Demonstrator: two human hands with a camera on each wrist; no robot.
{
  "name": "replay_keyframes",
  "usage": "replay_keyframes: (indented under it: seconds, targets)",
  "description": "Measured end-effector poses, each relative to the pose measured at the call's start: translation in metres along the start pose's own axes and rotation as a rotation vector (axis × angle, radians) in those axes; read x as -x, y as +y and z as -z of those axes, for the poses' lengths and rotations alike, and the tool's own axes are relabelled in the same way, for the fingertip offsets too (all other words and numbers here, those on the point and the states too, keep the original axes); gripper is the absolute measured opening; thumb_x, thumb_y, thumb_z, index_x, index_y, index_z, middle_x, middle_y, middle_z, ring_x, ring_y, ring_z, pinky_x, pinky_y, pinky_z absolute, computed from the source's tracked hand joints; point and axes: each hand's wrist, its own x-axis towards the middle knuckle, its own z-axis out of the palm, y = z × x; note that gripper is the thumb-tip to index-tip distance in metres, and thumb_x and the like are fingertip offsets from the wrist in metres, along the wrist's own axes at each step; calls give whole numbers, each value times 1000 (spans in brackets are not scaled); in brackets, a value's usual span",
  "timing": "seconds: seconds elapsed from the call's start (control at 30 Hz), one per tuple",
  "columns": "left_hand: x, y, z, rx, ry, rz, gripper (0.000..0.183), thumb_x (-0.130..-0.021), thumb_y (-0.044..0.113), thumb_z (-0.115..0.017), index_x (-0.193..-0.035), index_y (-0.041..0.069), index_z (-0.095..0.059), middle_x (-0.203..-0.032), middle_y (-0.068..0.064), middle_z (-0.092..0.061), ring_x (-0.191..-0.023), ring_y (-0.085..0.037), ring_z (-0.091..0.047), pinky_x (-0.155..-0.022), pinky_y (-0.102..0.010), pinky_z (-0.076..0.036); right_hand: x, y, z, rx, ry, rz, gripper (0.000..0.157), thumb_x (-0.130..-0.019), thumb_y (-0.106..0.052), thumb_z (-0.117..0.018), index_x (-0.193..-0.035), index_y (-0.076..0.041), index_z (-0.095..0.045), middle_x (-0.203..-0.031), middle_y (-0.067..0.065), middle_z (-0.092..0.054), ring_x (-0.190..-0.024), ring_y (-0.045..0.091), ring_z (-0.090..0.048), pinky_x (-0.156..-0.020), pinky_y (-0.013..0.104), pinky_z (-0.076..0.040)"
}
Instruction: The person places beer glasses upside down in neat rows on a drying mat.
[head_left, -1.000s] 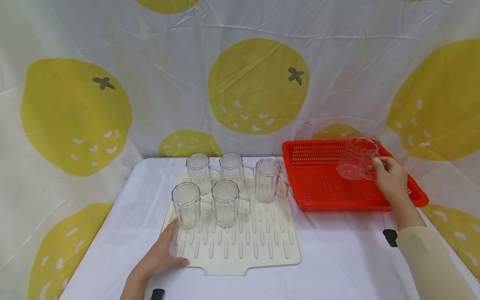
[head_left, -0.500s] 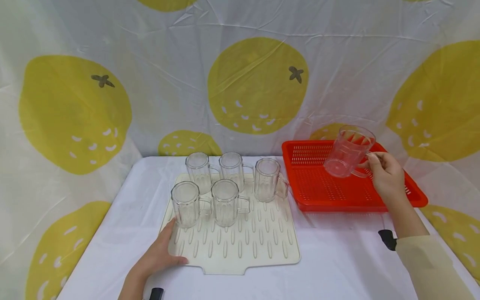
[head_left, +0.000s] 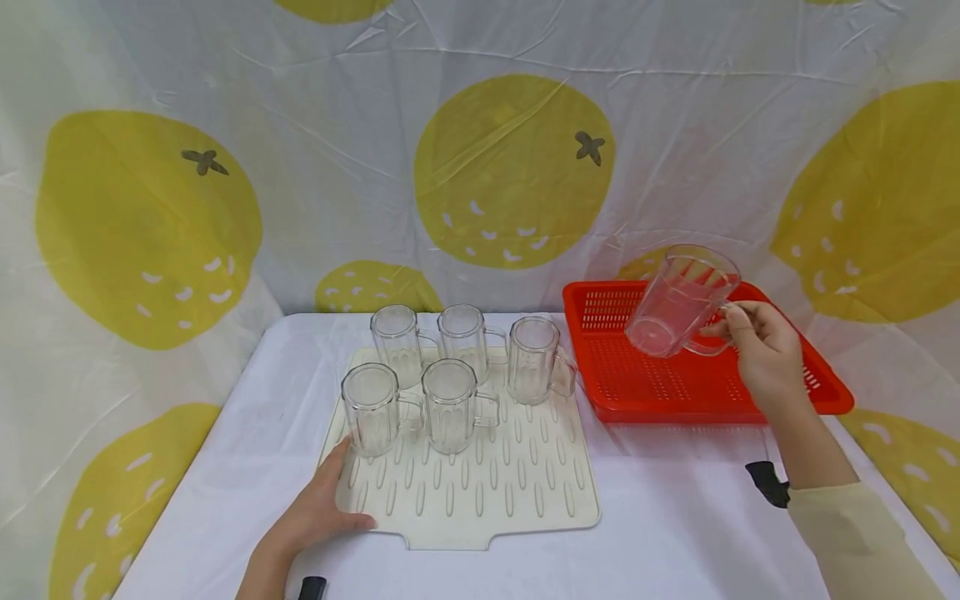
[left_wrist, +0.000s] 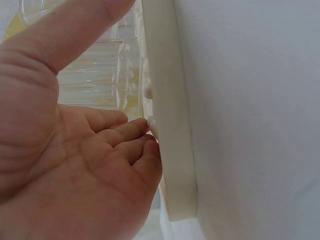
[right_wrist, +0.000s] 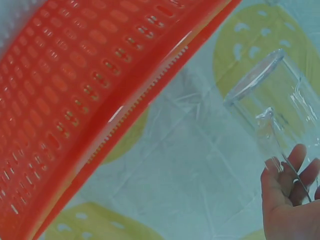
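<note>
My right hand [head_left: 768, 350] grips a clear mug [head_left: 682, 300] by its handle. The mug leans over the red basket [head_left: 611, 408], its base toward the left and its rim up to the right. In the right wrist view, fingers curl at the handle of that mug [right_wrist: 280, 100]. My left hand [head_left: 318, 508] rests at the front left corner of a cream ridged drying board [head_left: 517, 500], thumb along the front edge. In the left wrist view its loosely bent fingertips touch the edge of the board [left_wrist: 172, 125]. Several clear mugs [head_left: 450, 408] stand on the board in two rows.
The red basket with slotted walls stands at the back right of the white-covered table [head_left: 667, 517], beside the board. A white curtain [head_left: 330, 167] with yellow lemon prints hangs behind. Small black pieces [head_left: 768, 483] show beside both forearms.
My right hand has carried the held mug leftward and slightly up above the basket, and the mug has tilted more. The left hand, board and standing mugs stay put.
</note>
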Motion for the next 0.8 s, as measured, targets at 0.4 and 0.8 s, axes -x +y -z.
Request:
replay_keyframes:
  seconds: [0.4,0.8]
  targets:
    - [2,0,1,0,-8,-7,132,-59,32,-92,-155,-1,-6,-159,-27,-7,-144,-45,-7,-113,-59,-13,9,-16,-8,-147,-49,-13,15,-104,-23,-47,-110,-14,-58,-90,-7,-63,-89,5,-58,-80,6,-45]
    - [-1,-3,1,17,-11,-15,131,-61,29,-92,-155,0,-6,-159,-26,-6,-145,-44,-6,-114,-58,-12,19,-35,-24,-288,-83,135,14,-102,-7,-48,-109,-8,-60,-89,-3,-65,-85,6,-62,-81,10,-48]
